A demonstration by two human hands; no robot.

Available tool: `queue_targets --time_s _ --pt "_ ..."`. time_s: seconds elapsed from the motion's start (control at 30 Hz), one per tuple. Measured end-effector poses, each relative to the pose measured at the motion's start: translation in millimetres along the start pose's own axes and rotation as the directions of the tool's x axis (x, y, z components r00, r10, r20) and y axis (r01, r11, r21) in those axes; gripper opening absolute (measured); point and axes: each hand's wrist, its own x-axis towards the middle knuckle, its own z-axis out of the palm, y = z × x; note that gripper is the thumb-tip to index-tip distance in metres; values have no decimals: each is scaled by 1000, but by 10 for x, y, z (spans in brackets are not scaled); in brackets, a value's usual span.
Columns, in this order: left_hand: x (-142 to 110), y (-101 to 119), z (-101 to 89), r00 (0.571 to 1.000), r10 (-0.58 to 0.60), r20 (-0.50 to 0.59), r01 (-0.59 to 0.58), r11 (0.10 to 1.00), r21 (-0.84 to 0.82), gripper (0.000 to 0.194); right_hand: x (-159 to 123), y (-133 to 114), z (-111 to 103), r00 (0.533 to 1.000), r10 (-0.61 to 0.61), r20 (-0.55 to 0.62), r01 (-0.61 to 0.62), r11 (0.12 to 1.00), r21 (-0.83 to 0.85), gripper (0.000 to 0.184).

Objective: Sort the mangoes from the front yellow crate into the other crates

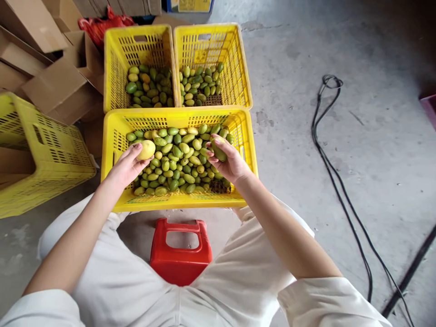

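Now | left hand (131, 162): one yellow fruit (146, 150) | right hand (231, 161): one green fruit (219, 151)

both arms (288, 227) reach forward, left hand (132, 160) and right hand (229, 159) curled and held apart.

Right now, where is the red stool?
In the head view, the red stool sits low, left of centre, between the person's knees and just below the near rim of the front yellow crate.
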Motion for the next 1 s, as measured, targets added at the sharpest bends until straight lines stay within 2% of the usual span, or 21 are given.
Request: queue_targets --time_s 0.17,0.33,0.47,0.6,0.7,0.83,0.9,1.0 --pt "26 42 -7 1000 -3 3 4 999 -47 36 -30 -21 -29 999 24 27 -21 994 -104 59" --pt "-44 89 1 1000 0 24 1 997 -72 36 -10 -8 -34 1000 -23 1 23 987 -160 52" --pt "-121 117 62 999 -37 28 40 990 -136 34 6 34 9 997 -65 -37 62 995 -81 47" --pt "-96 102 90 1000 -1 -17 -1 991 -133 29 8 54 41 997 -25 -77 26 1000 15 52" --pt "-33 68 53 996 73 -42 -74 996 -39 33 7 61 18 994 -25 -105 20 999 -48 60" --pt "39 40 -21 991 106 -86 -105 994 11 26 15 87 -48 991 -45 -126 29 991 -133 73" --pt "57 39 -38 990 112 -84 -114 993 -24 26 29 101 -73 992 -39 -117 21 988 -150 69" --pt "59 42 -36 988 134 -75 -138 989 -61 29 52 104 -80 997 -15 -80 4 990 -138 55"
